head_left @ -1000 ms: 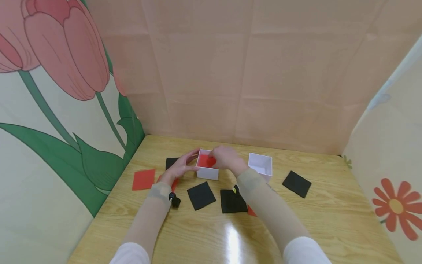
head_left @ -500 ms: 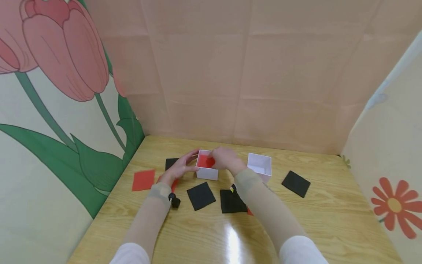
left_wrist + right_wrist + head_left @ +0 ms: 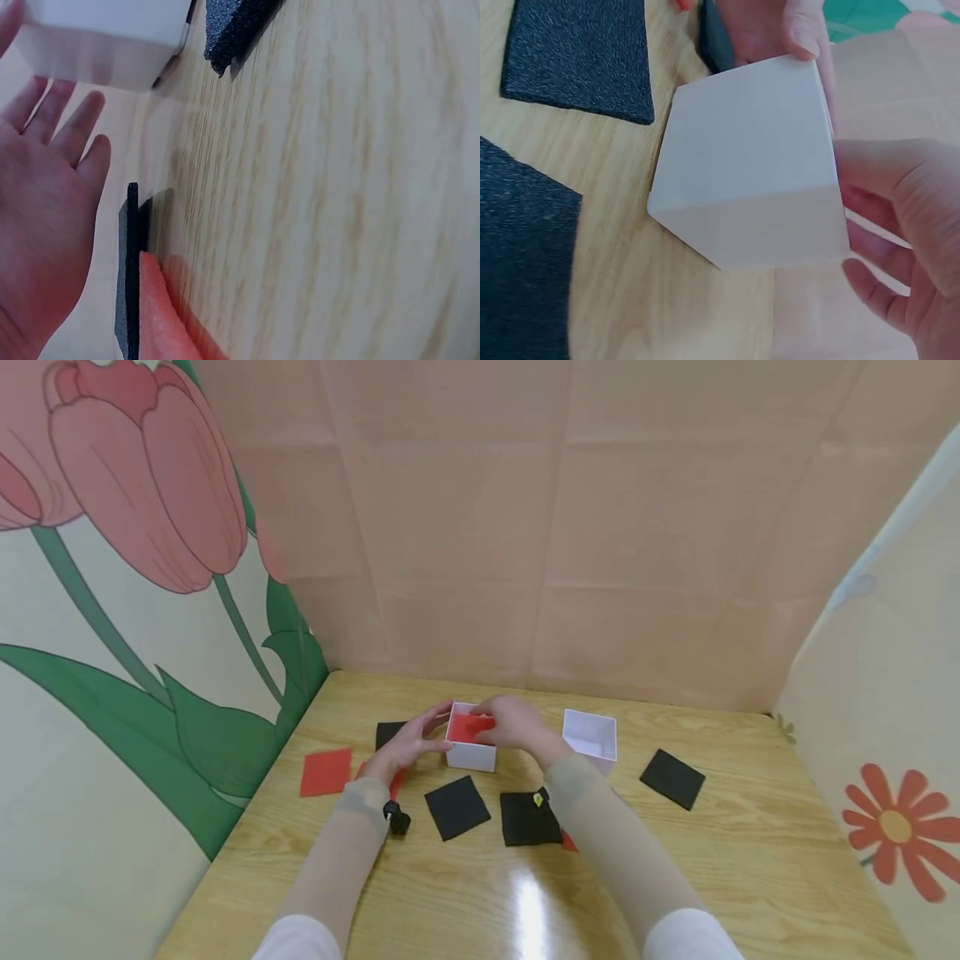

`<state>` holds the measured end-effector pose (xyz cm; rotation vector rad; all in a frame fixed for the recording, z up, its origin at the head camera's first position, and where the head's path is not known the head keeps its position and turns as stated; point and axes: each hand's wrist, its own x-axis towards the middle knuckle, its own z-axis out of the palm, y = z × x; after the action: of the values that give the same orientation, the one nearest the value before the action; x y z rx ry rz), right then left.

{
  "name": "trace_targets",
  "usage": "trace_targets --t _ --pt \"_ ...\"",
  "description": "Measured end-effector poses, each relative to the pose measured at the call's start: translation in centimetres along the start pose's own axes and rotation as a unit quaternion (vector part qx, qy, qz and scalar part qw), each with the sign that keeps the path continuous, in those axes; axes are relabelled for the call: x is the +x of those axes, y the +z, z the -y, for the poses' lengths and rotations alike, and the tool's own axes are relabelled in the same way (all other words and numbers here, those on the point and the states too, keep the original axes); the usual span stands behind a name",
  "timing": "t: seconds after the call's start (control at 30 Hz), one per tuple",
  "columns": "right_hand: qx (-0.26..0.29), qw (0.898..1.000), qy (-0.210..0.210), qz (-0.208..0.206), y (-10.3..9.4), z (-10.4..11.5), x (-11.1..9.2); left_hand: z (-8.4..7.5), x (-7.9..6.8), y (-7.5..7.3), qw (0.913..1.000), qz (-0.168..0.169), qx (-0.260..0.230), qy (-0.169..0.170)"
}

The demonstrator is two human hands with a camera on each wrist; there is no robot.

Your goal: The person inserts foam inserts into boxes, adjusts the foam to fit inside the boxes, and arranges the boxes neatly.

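Note:
A white open-topped box stands on the table with a red square sheet inside it. My left hand rests against the box's left side, thumb at the near corner and fingers extended toward the back. My right hand reaches over the right rim, its thumb and fingers spread on the red sheet. From the right wrist, the box wall hides the sheet and the tips of the fingers inside. The left thumb lies on the box's edge there.
A second white box stands to the right. Black squares lie in front, with another black square at far right. A red square is at far left; other squares lie partly under both arms. A fabric backdrop closes the rear.
The fingers of my right hand have spread apart over the red sheet, and that wrist has shifted slightly right. The left hand and both boxes have stayed in place.

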<state>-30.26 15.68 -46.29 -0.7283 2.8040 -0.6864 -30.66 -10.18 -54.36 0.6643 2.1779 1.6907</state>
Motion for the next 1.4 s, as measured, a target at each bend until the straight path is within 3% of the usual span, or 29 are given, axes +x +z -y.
trace_targets --t 0.1,0.37,0.53,0.7,0.93,1.23,1.4 --pt "0.047 0.998 -0.002 -0.033 0.1 -0.6 -0.5 0.0 0.0 0.0 1.0 -0.001 -0.002 -0.002" --pt "0.109 0.986 -0.035 -0.121 1.0 -2.8 -2.5 0.2 0.1 -0.1 1.0 -0.001 -0.008 0.004" --pt "0.129 0.979 -0.029 -0.154 1.6 -3.9 -4.4 0.1 0.1 -0.1 1.0 -0.004 0.006 0.004" --pt "0.15 0.972 -0.054 -0.172 1.7 -4.3 -6.2 0.1 0.0 -0.1 0.9999 -0.011 0.009 0.004" --pt "0.146 0.969 -0.069 -0.185 2.0 -5.2 -8.4 0.3 0.1 -0.1 0.9999 -0.007 0.006 0.005" --pt "0.147 0.951 -0.102 -0.254 1.7 -6.2 -10.5 0.1 0.2 -0.2 0.9999 -0.01 -0.008 0.002" --pt "0.139 0.951 -0.117 -0.252 1.8 -7.6 -11.6 0.1 0.1 -0.2 0.9999 -0.013 -0.006 -0.004"
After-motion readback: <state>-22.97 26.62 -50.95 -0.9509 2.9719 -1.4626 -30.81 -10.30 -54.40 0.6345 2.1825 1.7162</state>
